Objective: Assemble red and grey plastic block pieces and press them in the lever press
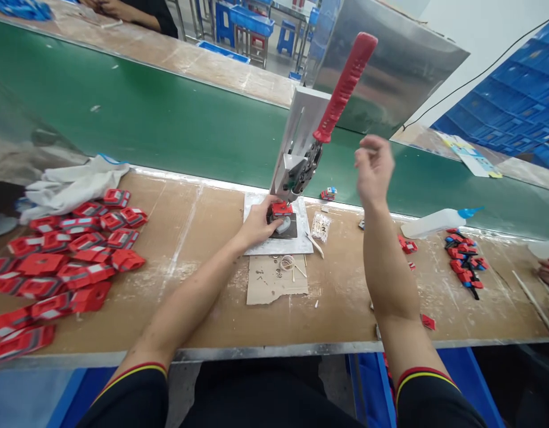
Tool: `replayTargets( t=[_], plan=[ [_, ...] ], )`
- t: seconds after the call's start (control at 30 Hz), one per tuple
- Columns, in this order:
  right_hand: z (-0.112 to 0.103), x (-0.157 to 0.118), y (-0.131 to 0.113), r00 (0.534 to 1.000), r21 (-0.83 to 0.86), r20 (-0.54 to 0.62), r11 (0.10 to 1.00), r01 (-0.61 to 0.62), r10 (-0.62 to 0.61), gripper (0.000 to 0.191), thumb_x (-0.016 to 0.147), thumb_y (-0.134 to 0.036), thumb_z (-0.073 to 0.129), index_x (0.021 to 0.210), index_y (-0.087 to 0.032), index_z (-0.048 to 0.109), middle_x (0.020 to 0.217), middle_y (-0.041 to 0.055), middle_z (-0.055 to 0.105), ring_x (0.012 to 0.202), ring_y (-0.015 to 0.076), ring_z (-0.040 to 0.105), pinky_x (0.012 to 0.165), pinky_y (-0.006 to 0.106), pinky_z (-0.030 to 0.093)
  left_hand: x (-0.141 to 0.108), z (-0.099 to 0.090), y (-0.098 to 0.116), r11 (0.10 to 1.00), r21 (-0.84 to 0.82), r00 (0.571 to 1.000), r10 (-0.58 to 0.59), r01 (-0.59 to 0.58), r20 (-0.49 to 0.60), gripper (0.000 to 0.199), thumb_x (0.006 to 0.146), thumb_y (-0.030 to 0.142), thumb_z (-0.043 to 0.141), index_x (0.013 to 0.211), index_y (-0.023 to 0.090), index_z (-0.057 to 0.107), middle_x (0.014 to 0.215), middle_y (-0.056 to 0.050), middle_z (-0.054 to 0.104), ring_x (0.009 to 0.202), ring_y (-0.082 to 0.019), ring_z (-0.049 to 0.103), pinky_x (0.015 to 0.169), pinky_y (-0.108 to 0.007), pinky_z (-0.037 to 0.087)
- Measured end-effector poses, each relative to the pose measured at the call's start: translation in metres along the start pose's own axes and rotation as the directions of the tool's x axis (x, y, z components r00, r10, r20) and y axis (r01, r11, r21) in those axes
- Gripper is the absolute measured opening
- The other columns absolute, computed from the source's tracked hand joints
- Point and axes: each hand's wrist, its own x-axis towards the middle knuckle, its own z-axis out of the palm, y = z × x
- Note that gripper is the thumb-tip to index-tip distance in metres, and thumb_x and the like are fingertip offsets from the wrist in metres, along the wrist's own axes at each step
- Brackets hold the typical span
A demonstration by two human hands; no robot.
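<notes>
My left hand [259, 224] is closed around a small red plastic piece [282, 209] at the base of a hand press, with thumb and fingers on either side of it. Above the piece stands the toggle clamp [306, 169] of the press, its red handle [345, 86] pointing up and tilted right. Raised to the right of that handle and apart from it, my right hand [376, 169] has loosely bent fingers with nothing visible in them. A grey rounded part [283, 224] sits under the red piece, on a dark pad over a white base plate [256, 246].
Several red toy-car-like shells [64, 255] lie at left beside a white cloth [73, 184]. Near the press are tweezers [316, 245], a bag of small white parts [320, 227] and cardboard [274, 291]. At right are a bottle [430, 224] and red-blue pieces [464, 258]. Behind runs a green belt [189, 125].
</notes>
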Motion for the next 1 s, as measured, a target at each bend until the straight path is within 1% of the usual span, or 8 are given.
replayTargets(
  t=[0.1, 0.17, 0.27, 0.33, 0.53, 0.73, 0.9, 1.0],
  plan=[
    [0.016, 0.016, -0.093, 0.972, 0.272, -0.01, 0.935, 0.228, -0.234, 0.056, 0.095, -0.072, 0.061, 0.134, -0.032, 0.058, 0.129, 0.0053, 0.069, 0.11, 0.0195, 0.071, 0.082, 0.033, 0.061, 0.0, 0.002, -0.001, 1.0, -0.022, 1.0, 0.002, -0.002, -0.005, 0.042, 0.084, 0.012, 0.07, 0.123, 0.023, 0.057, 0.117, -0.009, 0.078, 0.107, -0.022, 0.076, 0.1, -0.041, 0.06],
    [0.029, 0.019, -0.141, 0.961, 0.332, 0.086, 0.917, 0.222, -0.264, 0.068, 0.086, -0.076, 0.069, 0.135, -0.032, 0.056, 0.12, 0.002, 0.07, 0.106, 0.0193, 0.072, 0.08, 0.032, 0.062, -0.001, 0.002, -0.002, 1.0, -0.018, 1.0, 0.006, -0.006, -0.009, 0.041, 0.085, 0.012, 0.07, 0.123, 0.023, 0.057, 0.116, -0.008, 0.078, 0.106, -0.021, 0.075, 0.099, -0.041, 0.059],
    [0.037, 0.001, -0.175, 0.974, 0.337, 0.12, 0.931, 0.143, -0.193, 0.052, 0.088, -0.069, 0.073, 0.124, -0.033, 0.062, 0.104, -0.0004, 0.071, 0.096, 0.0185, 0.073, 0.082, 0.034, 0.064, -0.002, 0.004, -0.003, 1.0, 0.0, 1.0, 0.008, -0.008, -0.01, 0.042, 0.085, 0.012, 0.07, 0.124, 0.024, 0.058, 0.115, -0.008, 0.078, 0.105, -0.021, 0.075, 0.098, -0.041, 0.059],
    [0.033, -0.024, -0.174, 0.975, 0.296, 0.093, 0.94, 0.167, -0.203, 0.035, 0.092, -0.058, 0.075, 0.117, -0.035, 0.067, 0.103, 0.0005, 0.072, 0.097, 0.0211, 0.074, 0.089, 0.041, 0.065, -0.002, 0.006, -0.004, 1.0, 0.019, 1.0, 0.002, -0.001, -0.012, 0.043, 0.084, 0.012, 0.07, 0.124, 0.024, 0.059, 0.116, -0.008, 0.078, 0.105, -0.023, 0.075, 0.098, -0.043, 0.059],
    [0.019, -0.092, -0.137, 0.917, 0.116, 0.251, 0.95, 0.289, -0.31, 0.005, 0.088, -0.038, 0.08, 0.09, -0.037, 0.075, 0.1, 0.0005, 0.08, 0.115, 0.0312, 0.075, 0.106, 0.062, 0.06, -0.005, 0.011, -0.001, 0.995, 0.098, 1.0, -0.003, 0.006, -0.029, 0.044, 0.086, 0.015, 0.068, 0.128, 0.026, 0.061, 0.113, -0.005, 0.08, 0.101, -0.024, 0.074, 0.105, -0.048, 0.053],
    [0.03, -0.109, -0.11, 0.87, -0.023, 0.2, 0.885, 0.464, -0.451, 0.009, 0.095, -0.036, 0.07, 0.091, -0.037, 0.077, 0.106, -0.0009, 0.083, 0.118, 0.0285, 0.076, 0.103, 0.056, 0.063, -0.007, 0.012, 0.003, 0.989, 0.145, 1.0, -0.003, 0.005, -0.019, 0.044, 0.088, 0.015, 0.069, 0.13, 0.024, 0.061, 0.12, -0.006, 0.079, 0.107, -0.025, 0.074, 0.11, -0.048, 0.047],
    [0.029, -0.102, -0.114, 0.703, -0.115, 0.159, 0.694, 0.711, -0.694, 0.022, 0.098, -0.019, 0.065, 0.114, -0.032, 0.072, 0.119, 0.0002, 0.081, 0.123, 0.0235, 0.075, 0.099, 0.043, 0.064, -0.008, 0.013, 0.003, 0.986, 0.168, 1.0, -0.01, 0.014, -0.029, 0.043, 0.089, 0.015, 0.07, 0.13, 0.024, 0.06, 0.12, -0.003, 0.079, 0.104, -0.021, 0.075, 0.109, -0.042, 0.048],
    [0.028, -0.098, -0.12, 0.655, -0.136, 0.146, 0.641, 0.756, -0.741, 0.028, 0.098, -0.015, 0.064, 0.12, -0.031, 0.07, 0.122, 0.0019, 0.08, 0.125, 0.0237, 0.074, 0.098, 0.041, 0.065, -0.008, 0.014, 0.002, 0.985, 0.172, 0.999, -0.006, 0.013, -0.037, 0.042, 0.09, 0.016, 0.071, 0.13, 0.024, 0.06, 0.119, -0.003, 0.079, 0.104, -0.021, 0.075, 0.108, -0.042, 0.048]
  ],
)
